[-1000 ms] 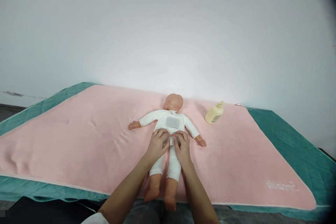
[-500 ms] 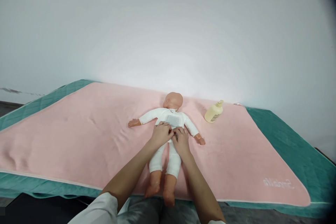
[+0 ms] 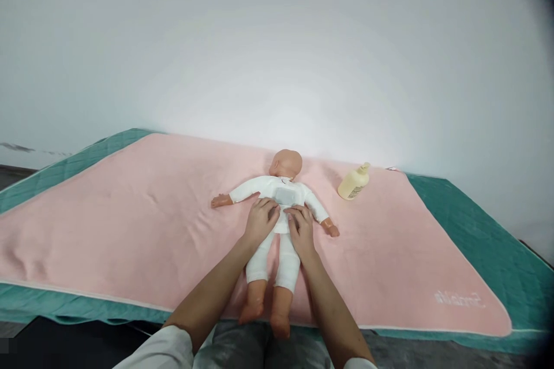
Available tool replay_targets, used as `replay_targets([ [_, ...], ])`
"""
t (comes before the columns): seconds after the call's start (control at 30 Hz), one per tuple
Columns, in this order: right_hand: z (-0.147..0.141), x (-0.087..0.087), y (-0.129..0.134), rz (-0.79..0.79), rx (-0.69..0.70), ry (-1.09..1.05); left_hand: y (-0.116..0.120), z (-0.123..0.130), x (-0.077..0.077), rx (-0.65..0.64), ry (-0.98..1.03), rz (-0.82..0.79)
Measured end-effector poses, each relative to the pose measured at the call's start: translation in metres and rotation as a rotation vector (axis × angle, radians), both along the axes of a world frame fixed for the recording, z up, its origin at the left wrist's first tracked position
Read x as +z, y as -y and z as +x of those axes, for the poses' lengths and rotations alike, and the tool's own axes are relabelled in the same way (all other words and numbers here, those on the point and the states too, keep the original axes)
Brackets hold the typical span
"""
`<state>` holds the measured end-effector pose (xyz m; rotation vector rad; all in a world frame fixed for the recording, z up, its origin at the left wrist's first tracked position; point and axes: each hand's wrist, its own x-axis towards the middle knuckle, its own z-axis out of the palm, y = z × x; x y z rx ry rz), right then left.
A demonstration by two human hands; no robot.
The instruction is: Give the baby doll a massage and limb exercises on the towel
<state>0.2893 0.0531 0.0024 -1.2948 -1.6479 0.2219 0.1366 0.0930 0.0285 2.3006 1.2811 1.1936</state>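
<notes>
Landmark: the doll (image 3: 281,226), white cloth body, lying lengthwise straight out from me, head at the far end, feet at my end. It's right under my fingers; no sideways reach from either hand. My left hand (image 3: 261,222) is on the left of the doll's lower torso, my right hand (image 3: 302,229) on the right, about equally near its midline, a strip of white cloth showing between them. Fingers bent, palms down; can't tell if they're pinching cloth or just resting on it. Grey panel (image 3: 286,196) on the doll's upper torso sits just past my fingertips, toward its head. Pale yellow pump bottle (image 3: 354,183) is right of the doll's head, apart from it. Pink blanket (image 3: 142,230) under the doll, green cover (image 3: 480,242) showing beyond that on both sides.
</notes>
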Motion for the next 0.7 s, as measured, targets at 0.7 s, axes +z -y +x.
replay_targets([
  [0.7, 0.014, 0.002, -0.014, 0.145, 0.087, 0.215, -0.008, -0.005, -0.002, -0.032, -0.036, 0.083],
])
